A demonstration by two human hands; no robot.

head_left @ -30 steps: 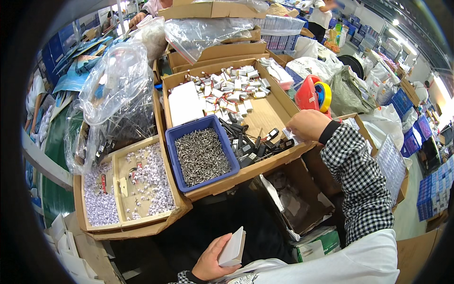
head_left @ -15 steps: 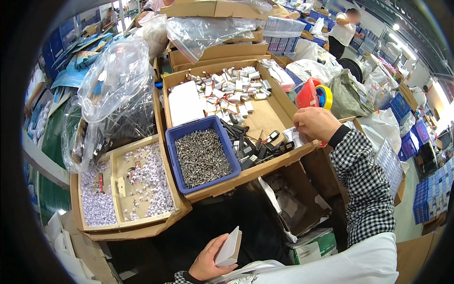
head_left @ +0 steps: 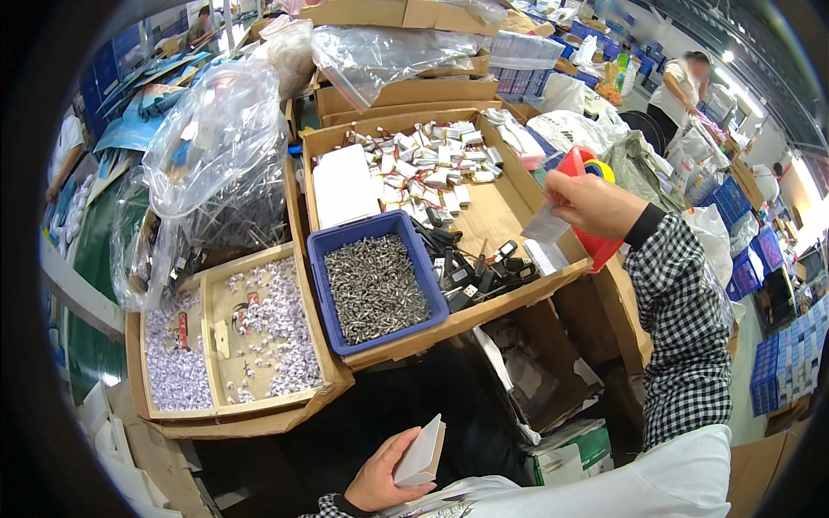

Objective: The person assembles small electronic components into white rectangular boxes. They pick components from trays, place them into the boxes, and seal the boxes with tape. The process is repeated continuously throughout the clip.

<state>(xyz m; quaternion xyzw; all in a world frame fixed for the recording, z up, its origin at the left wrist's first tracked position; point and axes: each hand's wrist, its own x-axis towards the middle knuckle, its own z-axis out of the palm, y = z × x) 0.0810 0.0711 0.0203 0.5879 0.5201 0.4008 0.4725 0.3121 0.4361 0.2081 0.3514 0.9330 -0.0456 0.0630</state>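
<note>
My left hand [head_left: 378,480], near the lower edge, is closed around a small white box [head_left: 422,451] with a pale brown side. My right hand [head_left: 598,204] is raised over the right corner of a shallow cardboard tray [head_left: 484,226], pinching a thin, pale, see-through sheet [head_left: 545,226]. Below that sheet a small white stack [head_left: 547,256] lies in the tray's corner. Black cabled parts [head_left: 471,278] are heaped beside it. Farther back in the tray lie many silver-white battery packs [head_left: 432,168] with thin red wires, and a white slab [head_left: 344,186].
A blue bin [head_left: 439,304] of small metal pins stands at the tray's front left. Farther left, a divided wooden tray [head_left: 205,341] holds small white pieces. A red tape dispenser [head_left: 596,250] stands right of the cardboard tray. Another person [head_left: 678,95] stands at the back right.
My right hand has lifted slightly and moved right, drawing the thin sheet up from the white stack in the corner. My left hand with the small box stays put.
</note>
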